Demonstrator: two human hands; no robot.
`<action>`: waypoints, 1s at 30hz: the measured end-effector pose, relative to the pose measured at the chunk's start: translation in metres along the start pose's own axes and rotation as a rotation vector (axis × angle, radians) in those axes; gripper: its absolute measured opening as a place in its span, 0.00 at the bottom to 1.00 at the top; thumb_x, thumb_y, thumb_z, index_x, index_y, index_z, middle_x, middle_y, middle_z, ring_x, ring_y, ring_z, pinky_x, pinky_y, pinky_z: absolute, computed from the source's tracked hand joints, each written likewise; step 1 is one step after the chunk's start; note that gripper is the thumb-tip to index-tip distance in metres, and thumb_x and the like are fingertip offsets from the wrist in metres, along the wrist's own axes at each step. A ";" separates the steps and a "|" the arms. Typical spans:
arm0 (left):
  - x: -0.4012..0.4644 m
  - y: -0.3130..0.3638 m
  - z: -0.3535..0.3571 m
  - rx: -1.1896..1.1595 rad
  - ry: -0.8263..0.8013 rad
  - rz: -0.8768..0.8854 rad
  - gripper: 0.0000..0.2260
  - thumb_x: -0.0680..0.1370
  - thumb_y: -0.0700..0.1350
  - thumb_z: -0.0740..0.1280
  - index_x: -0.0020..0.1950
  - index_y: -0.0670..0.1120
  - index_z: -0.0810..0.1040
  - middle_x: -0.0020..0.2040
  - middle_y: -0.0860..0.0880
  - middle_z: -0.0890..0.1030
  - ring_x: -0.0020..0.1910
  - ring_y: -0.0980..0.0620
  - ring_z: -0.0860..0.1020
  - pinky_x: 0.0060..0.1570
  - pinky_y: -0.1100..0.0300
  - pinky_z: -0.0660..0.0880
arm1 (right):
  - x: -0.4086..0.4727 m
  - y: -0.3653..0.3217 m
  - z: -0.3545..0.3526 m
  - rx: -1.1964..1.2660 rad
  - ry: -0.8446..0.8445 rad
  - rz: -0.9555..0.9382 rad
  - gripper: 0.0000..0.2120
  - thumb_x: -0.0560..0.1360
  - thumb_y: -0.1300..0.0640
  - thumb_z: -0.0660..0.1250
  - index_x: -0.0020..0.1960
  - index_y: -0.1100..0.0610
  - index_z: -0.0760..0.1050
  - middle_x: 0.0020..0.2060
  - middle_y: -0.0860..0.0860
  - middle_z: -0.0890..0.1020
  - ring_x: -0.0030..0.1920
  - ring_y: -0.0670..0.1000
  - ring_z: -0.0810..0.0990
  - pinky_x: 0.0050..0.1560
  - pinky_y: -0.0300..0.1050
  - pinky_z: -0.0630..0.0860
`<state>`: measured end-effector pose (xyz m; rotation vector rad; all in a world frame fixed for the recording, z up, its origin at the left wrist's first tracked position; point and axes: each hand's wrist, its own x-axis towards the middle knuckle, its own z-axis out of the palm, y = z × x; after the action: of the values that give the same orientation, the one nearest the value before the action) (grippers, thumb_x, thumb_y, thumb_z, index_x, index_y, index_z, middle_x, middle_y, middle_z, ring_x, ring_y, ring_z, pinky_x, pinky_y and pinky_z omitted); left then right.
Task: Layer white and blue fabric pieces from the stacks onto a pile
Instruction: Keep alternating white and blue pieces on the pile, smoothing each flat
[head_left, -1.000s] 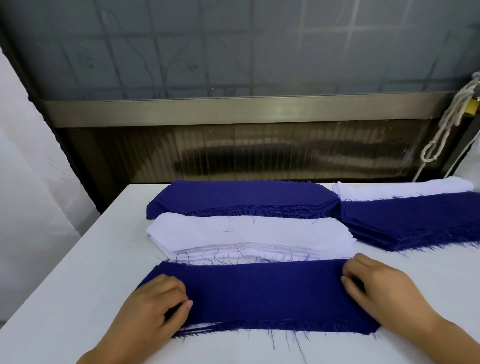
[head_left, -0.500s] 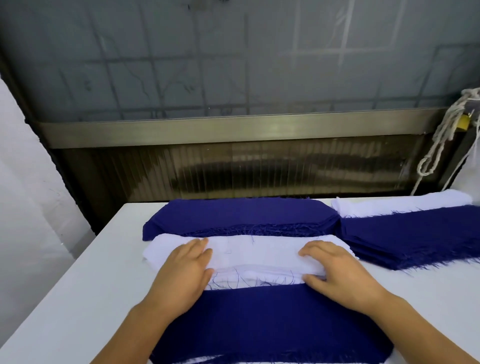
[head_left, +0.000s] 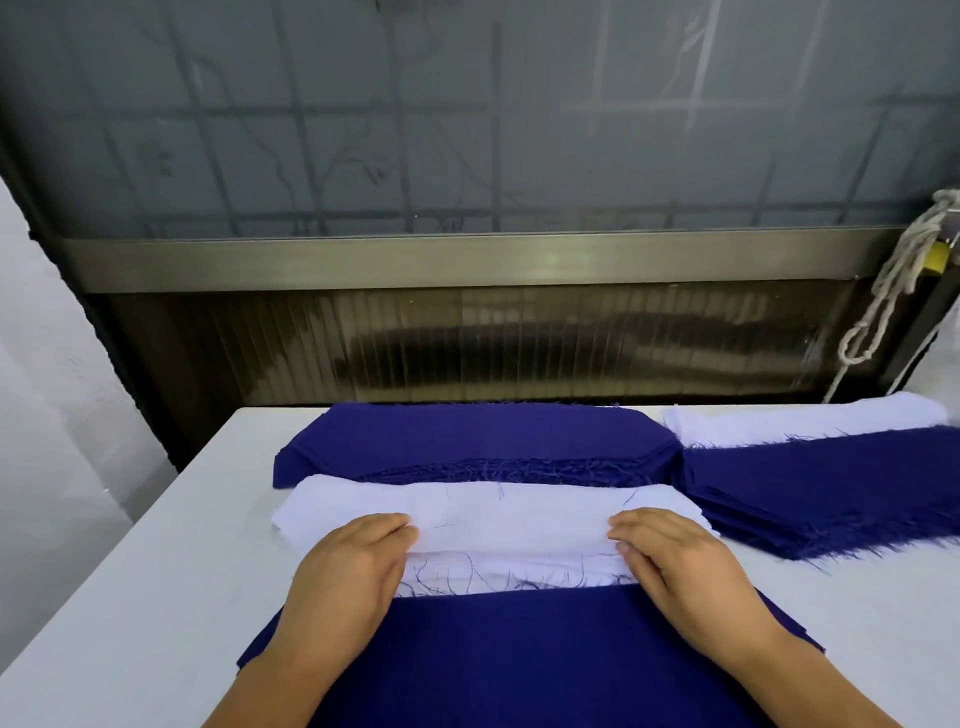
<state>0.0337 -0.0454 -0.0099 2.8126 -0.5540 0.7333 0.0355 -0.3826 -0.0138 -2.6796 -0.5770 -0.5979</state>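
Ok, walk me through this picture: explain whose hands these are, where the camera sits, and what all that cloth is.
No machine here: a person wears a camera on the head, looking down at their own hands. On the white table lie fabric stacks. The left hand and right hand pinch the top piece of the white stack. Behind it is a blue stack; nearest the person is the pile, blue on top. At right lies another blue and white stack.

Looks like a small garment/sewing workshop: white flat cutting table (head_left: 156, 597) carrying stacks of frayed-edge navy blue cut fabric pieces (head_left: 478, 441) and white cut fabric pieces (head_left: 467, 506), frosted grid-patterned window (head_left: 467, 114) behind, knotted white rope (head_left: 883, 291) hanging at right.
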 end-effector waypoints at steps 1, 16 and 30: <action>0.000 0.000 -0.001 -0.023 0.011 -0.004 0.19 0.59 0.33 0.81 0.47 0.46 0.86 0.48 0.51 0.85 0.44 0.51 0.84 0.40 0.59 0.81 | 0.001 -0.001 -0.001 0.004 0.013 0.000 0.08 0.72 0.61 0.73 0.49 0.51 0.83 0.48 0.40 0.83 0.51 0.43 0.81 0.52 0.36 0.76; -0.006 0.002 -0.010 -0.090 0.027 -0.026 0.08 0.73 0.42 0.67 0.46 0.49 0.85 0.44 0.57 0.81 0.41 0.57 0.79 0.38 0.67 0.75 | -0.005 -0.002 -0.005 0.353 0.023 0.165 0.09 0.77 0.60 0.68 0.44 0.46 0.80 0.46 0.37 0.80 0.52 0.42 0.78 0.49 0.31 0.72; -0.009 -0.003 -0.041 -0.113 0.126 -0.046 0.06 0.73 0.38 0.72 0.48 0.46 0.85 0.47 0.53 0.80 0.44 0.52 0.78 0.38 0.61 0.76 | -0.012 -0.016 -0.031 0.263 0.152 0.130 0.11 0.74 0.64 0.70 0.47 0.49 0.78 0.46 0.36 0.78 0.53 0.36 0.75 0.44 0.25 0.69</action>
<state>0.0100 -0.0288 0.0201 2.6443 -0.4914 0.8360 0.0079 -0.3857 0.0109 -2.3797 -0.4048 -0.6350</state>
